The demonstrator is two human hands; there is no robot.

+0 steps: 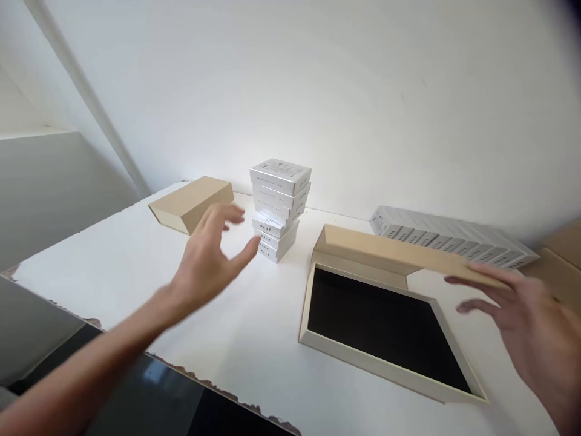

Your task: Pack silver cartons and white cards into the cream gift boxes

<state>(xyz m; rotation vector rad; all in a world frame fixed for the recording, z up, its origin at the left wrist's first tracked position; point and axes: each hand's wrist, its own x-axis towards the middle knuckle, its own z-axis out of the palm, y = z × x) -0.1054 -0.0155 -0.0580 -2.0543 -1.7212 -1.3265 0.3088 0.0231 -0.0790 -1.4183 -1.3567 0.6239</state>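
Note:
My left hand (pixel 211 257) is raised over the table with thumb and fingers apart and nothing between them. Behind it stands an uneven stack of small white boxes (pixel 280 177). At the right, my right hand (pixel 521 309) touches the edge of the raised flap (pixel 385 245) of a large tan box, with a finger on top and others beneath it. The box (pixel 372 358) lies open, and its black inside (pixel 385 327) shows nothing in it.
A closed tan box (pixel 195 203) lies at the back left. A long row of white boxes (pixel 449 233) leans near the wall behind the open box. Brown cardboard (pixel 563 266) is at the far right. The table's front edge (pixel 204 383) is chipped.

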